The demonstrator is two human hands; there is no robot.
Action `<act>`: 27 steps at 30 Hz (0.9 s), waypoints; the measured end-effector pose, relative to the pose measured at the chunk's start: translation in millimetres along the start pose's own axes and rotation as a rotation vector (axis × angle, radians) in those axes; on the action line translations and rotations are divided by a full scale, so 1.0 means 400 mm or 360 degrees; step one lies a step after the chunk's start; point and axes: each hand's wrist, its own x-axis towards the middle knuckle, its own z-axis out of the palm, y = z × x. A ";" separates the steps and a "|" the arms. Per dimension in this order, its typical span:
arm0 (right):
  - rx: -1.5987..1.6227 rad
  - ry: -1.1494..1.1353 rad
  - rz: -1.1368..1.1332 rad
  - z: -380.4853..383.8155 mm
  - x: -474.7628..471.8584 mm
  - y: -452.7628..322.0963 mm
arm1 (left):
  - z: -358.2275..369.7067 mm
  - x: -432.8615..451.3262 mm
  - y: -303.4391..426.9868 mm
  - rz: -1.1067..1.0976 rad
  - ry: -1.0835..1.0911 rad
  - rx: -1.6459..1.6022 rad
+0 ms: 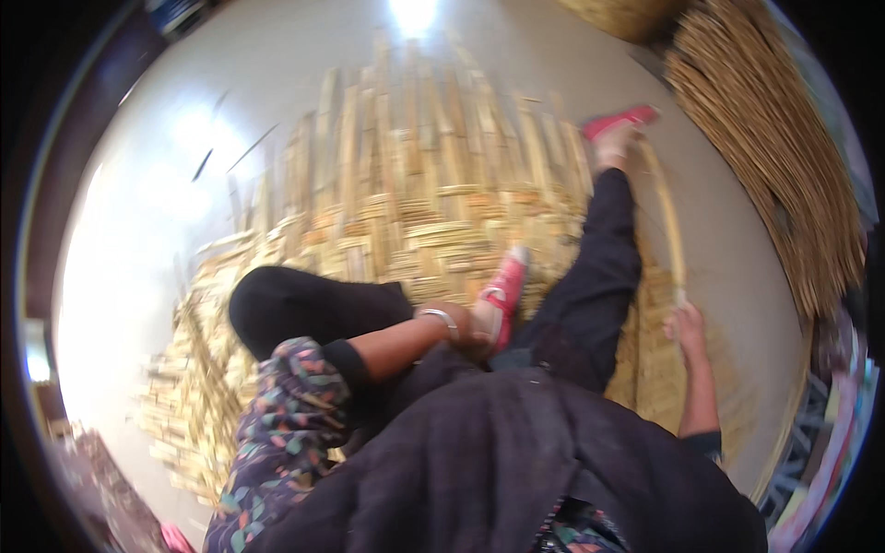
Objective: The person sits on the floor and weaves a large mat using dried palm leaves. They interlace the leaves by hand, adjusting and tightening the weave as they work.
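Note:
My right hand (686, 328) grips the near end of a long pale plant strip (667, 200), which runs up beside my outstretched leg to the red shoe (619, 123). My left hand (473, 339), below a silver-coloured bangle (442, 321), rests by my other red shoe (503, 290); its fingers are largely hidden and blurred. Beneath my legs spreads a partly woven mat of flat straw-coloured strips (435, 235). Its upper strips (415, 131) fan out unwoven across the floor.
A thick bundle of brown dry stalks (753, 138) lies on the right. At the top right is a rounded yellowish object (622, 17). Two thin dark slivers (252, 147) lie on the smooth floor (159, 180) at the left. Colourful items line the lower right edge.

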 end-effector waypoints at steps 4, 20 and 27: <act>-0.0241 0.0426 -0.0102 0.047 -0.019 -0.099 | 0.096 0.012 -0.002 -0.0148 0.0000 -0.0119; -0.0531 -0.1719 0.0179 0.509 -0.201 -0.472 | -0.071 -0.137 -0.254 0.1753 0.0664 -0.3217; -0.0399 -0.1783 0.0496 0.513 -0.174 -0.414 | -0.086 -0.229 -0.283 0.1029 0.1158 -0.3041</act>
